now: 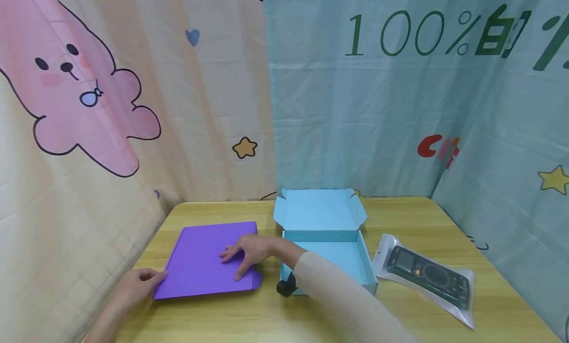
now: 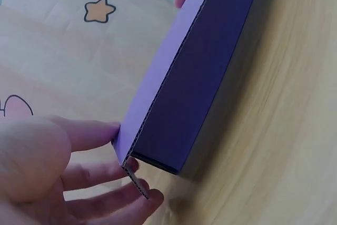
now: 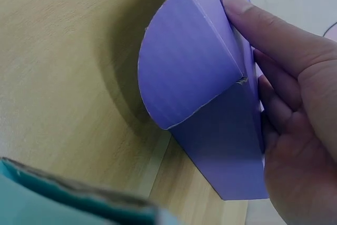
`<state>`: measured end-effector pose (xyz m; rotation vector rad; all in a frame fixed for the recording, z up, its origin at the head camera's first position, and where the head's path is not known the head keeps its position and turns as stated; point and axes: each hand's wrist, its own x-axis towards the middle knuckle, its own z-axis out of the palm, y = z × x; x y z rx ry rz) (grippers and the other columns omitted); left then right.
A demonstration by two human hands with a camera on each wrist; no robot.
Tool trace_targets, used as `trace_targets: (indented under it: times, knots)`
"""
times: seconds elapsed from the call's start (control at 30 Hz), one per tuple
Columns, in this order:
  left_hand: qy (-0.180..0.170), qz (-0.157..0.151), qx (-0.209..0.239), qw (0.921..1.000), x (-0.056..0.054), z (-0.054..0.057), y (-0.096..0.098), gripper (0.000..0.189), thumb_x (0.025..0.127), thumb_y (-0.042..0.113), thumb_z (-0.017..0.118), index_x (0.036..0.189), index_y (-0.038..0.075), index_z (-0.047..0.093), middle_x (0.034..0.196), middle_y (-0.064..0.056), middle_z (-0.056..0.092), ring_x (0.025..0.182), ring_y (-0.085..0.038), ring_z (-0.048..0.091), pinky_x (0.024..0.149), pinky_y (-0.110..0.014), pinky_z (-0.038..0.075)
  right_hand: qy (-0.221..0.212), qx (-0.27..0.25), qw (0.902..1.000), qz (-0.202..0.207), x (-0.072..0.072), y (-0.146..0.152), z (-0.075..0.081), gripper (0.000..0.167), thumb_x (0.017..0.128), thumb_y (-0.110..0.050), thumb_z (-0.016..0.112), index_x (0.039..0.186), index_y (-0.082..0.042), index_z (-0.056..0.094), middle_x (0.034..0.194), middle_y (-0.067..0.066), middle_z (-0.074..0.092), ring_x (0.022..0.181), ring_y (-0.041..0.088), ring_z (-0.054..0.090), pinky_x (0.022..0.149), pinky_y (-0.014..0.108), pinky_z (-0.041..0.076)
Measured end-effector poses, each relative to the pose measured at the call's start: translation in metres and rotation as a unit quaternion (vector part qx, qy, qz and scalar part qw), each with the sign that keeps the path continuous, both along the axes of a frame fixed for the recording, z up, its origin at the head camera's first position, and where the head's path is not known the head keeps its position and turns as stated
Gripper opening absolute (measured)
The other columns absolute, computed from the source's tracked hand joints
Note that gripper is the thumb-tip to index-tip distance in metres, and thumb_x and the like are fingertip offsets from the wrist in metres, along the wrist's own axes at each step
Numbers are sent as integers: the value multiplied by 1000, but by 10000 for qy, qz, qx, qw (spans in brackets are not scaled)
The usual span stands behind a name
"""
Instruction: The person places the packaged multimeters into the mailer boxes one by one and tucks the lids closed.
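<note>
A purple cardboard box [image 1: 195, 264] lies on the left part of the table, its lid down over it. At the lid's near left corner my left hand [image 1: 139, 286] pinches the edge, thumb above and fingers below around a small side flap, as the left wrist view shows. My right hand [image 1: 253, 251] rests on the lid toward its right side, fingers spread. In the right wrist view a rounded purple flap [image 3: 184, 61] sticks out at the lid's corner, outside the box wall [image 3: 226, 140]. The inside of the box is hidden.
Right of the purple box stands a light blue cardboard box [image 1: 364, 256], lid up, partly behind my right forearm. A black multimeter [image 1: 428, 276] in a clear plastic bag lies farther right on the wooden table [image 1: 400, 212]. Printed curtains [image 1: 311, 110] hang behind.
</note>
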<state>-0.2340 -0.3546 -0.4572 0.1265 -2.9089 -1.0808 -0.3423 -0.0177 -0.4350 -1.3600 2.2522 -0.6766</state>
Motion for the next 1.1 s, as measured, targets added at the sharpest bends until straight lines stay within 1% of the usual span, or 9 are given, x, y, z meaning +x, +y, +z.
trace_targets:
  times: [0.17,0.3,0.37,0.47,0.57,0.63,0.73,0.93,1.1]
  knots:
    - [-385,138,418,9983,12,3,3,46,100,38,69,113,-6,75,88,-4,70,82,-15,58,70,-28,48,-47,10,10000,-51,-1,0,-1,62,85,-28,89,142,-19,66,151,-15,49,147,3,27,119,20,18]
    - [-589,226,832,9945,15,2,2,46,100,35,70,115,-8,74,80,0,68,75,-12,60,66,-25,48,-101,11,9999,-123,0,-1,0,62,84,-29,89,141,-21,66,151,-17,49,147,3,27,119,19,17]
    - [-683,266,1097,9913,16,1,1,47,99,34,71,116,-10,73,85,-1,71,76,-12,64,67,-24,50,-138,-15,9998,-158,0,-1,0,61,84,-28,89,140,-21,67,150,-18,50,147,2,27,118,19,18]
    - [-789,289,1591,9837,16,1,0,49,99,32,73,117,-14,70,97,-3,74,84,-12,69,72,-24,57,-157,-54,9997,-184,0,-2,1,60,84,-28,90,139,-20,68,150,-17,50,147,1,28,118,18,18]
    - [-888,303,2065,9739,17,1,0,48,99,27,72,119,-17,67,100,-4,74,87,-11,69,76,-27,60,-163,-56,9996,-205,1,-2,1,59,84,-27,90,139,-20,69,150,-17,50,147,1,28,118,19,18]
    - [-905,269,2221,9705,17,0,0,48,100,25,71,119,-19,66,100,-4,73,87,-10,69,78,-27,60,-179,-52,9996,-216,1,-2,1,59,83,-27,90,138,-20,69,150,-17,50,147,1,27,119,19,18]
    - [-929,251,2283,9688,18,0,-1,47,101,23,71,121,-19,64,100,-4,74,87,-11,70,78,-28,60,-191,-54,9996,-221,1,-2,1,60,83,-27,90,138,-20,69,150,-17,51,147,1,27,118,19,18]
    - [-802,136,2083,9747,16,-1,0,50,100,21,71,123,-21,61,97,-5,74,85,-12,70,75,-28,60,-169,-73,9996,-213,0,-2,-1,60,83,-27,90,138,-20,69,150,-17,51,146,0,28,118,19,18]
    - [-738,152,1965,9776,16,-1,2,49,99,20,72,124,-21,61,92,-3,72,80,-11,68,71,-26,60,-158,-77,9996,-222,0,-2,-2,60,83,-27,90,138,-20,69,149,-17,51,146,1,28,119,20,18]
